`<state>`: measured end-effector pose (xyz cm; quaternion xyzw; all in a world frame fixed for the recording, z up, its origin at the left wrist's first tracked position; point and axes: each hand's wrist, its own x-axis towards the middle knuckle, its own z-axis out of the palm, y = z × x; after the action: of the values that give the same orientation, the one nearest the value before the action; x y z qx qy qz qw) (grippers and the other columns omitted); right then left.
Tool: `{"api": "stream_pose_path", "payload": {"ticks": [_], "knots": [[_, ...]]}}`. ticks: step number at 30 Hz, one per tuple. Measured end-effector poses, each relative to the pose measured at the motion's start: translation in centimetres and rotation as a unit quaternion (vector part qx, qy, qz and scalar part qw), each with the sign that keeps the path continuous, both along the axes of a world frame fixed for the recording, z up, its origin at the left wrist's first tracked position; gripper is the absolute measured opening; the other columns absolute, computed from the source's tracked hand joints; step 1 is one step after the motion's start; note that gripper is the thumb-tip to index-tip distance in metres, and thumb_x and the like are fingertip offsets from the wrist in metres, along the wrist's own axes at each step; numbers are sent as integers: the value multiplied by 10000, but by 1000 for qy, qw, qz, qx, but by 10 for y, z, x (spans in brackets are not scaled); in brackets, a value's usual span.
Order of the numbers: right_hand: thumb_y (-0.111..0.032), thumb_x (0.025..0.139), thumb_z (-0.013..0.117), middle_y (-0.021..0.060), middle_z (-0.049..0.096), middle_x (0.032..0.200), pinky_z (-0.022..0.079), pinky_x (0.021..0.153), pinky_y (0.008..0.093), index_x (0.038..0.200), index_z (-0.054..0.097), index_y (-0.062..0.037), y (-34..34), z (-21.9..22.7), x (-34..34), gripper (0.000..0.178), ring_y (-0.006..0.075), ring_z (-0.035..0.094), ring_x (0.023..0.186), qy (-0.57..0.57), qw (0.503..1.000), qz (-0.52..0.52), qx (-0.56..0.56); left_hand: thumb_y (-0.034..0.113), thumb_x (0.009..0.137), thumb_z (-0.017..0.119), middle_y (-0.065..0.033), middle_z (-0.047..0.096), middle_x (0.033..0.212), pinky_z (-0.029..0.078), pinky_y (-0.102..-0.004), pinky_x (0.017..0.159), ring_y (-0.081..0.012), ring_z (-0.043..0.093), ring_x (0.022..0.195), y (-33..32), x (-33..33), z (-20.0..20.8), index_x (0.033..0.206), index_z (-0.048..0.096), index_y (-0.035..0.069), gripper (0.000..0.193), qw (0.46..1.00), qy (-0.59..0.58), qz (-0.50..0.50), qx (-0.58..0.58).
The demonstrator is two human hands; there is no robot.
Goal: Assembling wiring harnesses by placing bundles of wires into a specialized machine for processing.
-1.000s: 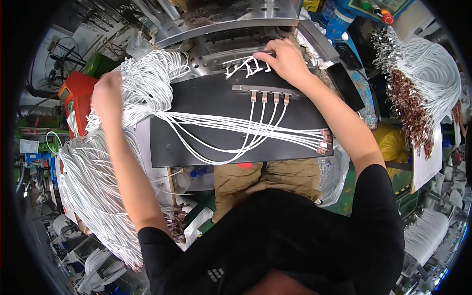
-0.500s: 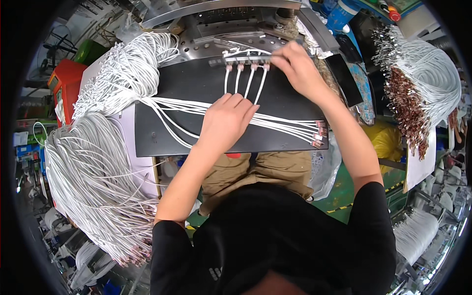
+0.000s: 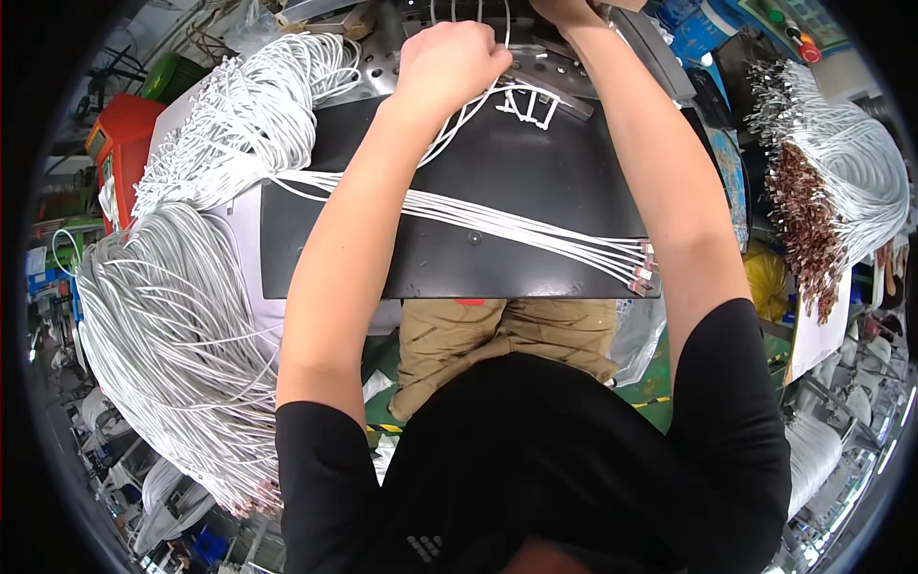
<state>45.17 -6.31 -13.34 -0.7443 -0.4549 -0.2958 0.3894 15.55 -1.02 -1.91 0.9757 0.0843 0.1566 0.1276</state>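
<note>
At the far edge of the black board, my left hand is closed around several white cables. Their upper lengths stick up past its fingers toward the machine, and their ends run out of the picture. My right hand is at the top edge by the machine, largely cut off, so its grip is hidden. A thin white plastic sprue frame lies at the board's far edge. Across the board stretches a row of white cables with brownish connector tips at the right.
Big bundles of white cable and grey-white cable fill the left side. Another bundle with reddish-brown ends hangs at the right. A red box stands far left, a blue container at the back right.
Both hands have moved away from me to the machine. The left has carried the cables and their holder off the board. The white sprue frame now lies apart from them.
</note>
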Motion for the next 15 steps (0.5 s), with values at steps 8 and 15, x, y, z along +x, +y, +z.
{"api": "stream_pose_path", "payload": {"ticks": [8, 15], "knots": [[-309, 1000, 516, 237, 616, 1262, 385, 1087, 439, 1254, 607, 0, -43, 67, -177, 410, 353, 555, 1237, -24, 980, 28, -196, 298, 930, 546, -166, 724, 1001, 527, -451, 909, -348, 686, 963, 34, -8, -21, 1073, 714, 112, 288, 993, -81, 67, -50], [-416, 988, 522, 188, 614, 1314, 337, 1133, 443, 1291, 595, 6, -49, 72, -190, 525, 338, 547, 1268, -67, 980, -29, -185, 248, 932, 531, -130, 667, 1232, 437, -519, 1051, -322, 629, 1143, 53, 26, -67, 1260, 625, 150, 354, 949, -199, 55, 239]]}}
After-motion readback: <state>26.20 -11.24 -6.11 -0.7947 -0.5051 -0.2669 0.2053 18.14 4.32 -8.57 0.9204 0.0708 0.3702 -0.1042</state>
